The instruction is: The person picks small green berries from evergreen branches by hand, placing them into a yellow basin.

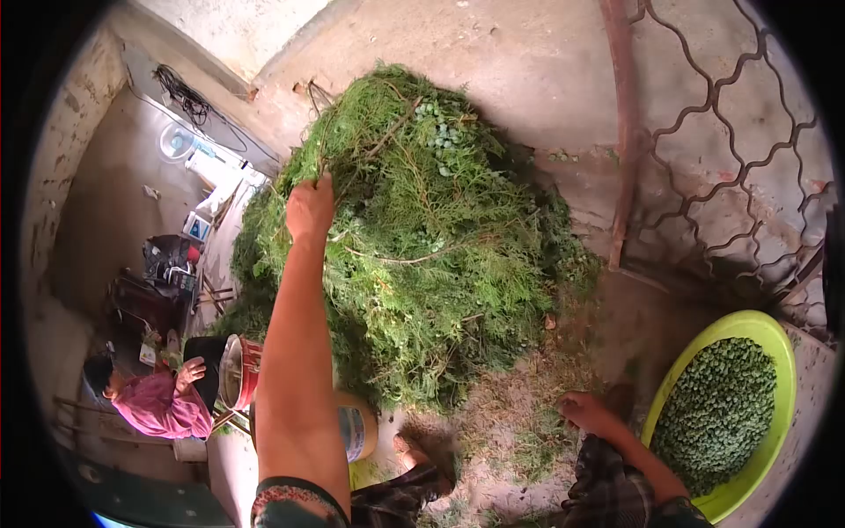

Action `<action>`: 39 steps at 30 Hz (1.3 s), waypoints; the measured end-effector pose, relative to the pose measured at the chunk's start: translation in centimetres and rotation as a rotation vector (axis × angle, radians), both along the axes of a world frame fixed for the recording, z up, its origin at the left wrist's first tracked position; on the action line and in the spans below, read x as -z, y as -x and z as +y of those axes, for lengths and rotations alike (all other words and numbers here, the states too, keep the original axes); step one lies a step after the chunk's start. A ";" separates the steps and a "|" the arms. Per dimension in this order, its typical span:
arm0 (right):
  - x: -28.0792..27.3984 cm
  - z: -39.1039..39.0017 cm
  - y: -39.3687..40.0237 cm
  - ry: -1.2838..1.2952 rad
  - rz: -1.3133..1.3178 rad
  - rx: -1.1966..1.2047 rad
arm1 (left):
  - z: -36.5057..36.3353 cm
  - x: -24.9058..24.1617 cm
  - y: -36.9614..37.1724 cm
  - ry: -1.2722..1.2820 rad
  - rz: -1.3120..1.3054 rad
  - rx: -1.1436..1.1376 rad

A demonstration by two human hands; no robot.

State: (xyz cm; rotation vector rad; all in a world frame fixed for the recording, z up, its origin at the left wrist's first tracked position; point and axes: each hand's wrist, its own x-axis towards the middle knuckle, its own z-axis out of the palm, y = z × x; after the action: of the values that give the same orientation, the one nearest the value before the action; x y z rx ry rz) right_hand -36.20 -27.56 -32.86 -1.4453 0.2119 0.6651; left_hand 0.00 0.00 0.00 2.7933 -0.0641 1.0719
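My left hand reaches out over a large heap of cut conifer branches. Its fingers are closed round a branch stem at the heap's upper left side. Clusters of pale blue-green cones show among the foliage near the top. My right hand is by my knee, low on the right, above scattered trimmings. Its fingers are curled together, and whatever they may hold is too small to make out. To its right stands a lime-green basin filled with small green cones.
Another person in a pink top sits at the left beside a red bucket. A pale tub stands near my foot. A wavy metal grille is at upper right. A white fan stands at the back left.
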 end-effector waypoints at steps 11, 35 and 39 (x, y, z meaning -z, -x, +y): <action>-0.9 -1.3 0.4 -0.003 -0.045 0.048 | -0.2 -0.2 -1.4 0.954 -0.012 0.379; -1.7 -1.1 0.2 0.107 -0.079 0.071 | 1.5 -5.4 -2.5 0.576 -0.183 0.285; -1.9 -1.7 0.4 0.187 -0.183 0.062 | 1.7 -7.6 -0.2 0.378 -0.097 0.056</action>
State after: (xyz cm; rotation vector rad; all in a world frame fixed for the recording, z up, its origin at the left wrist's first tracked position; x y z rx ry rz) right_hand -36.55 -29.25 -30.93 -1.6624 0.1785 0.4679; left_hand 0.19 1.71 7.59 2.3911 0.0456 1.0773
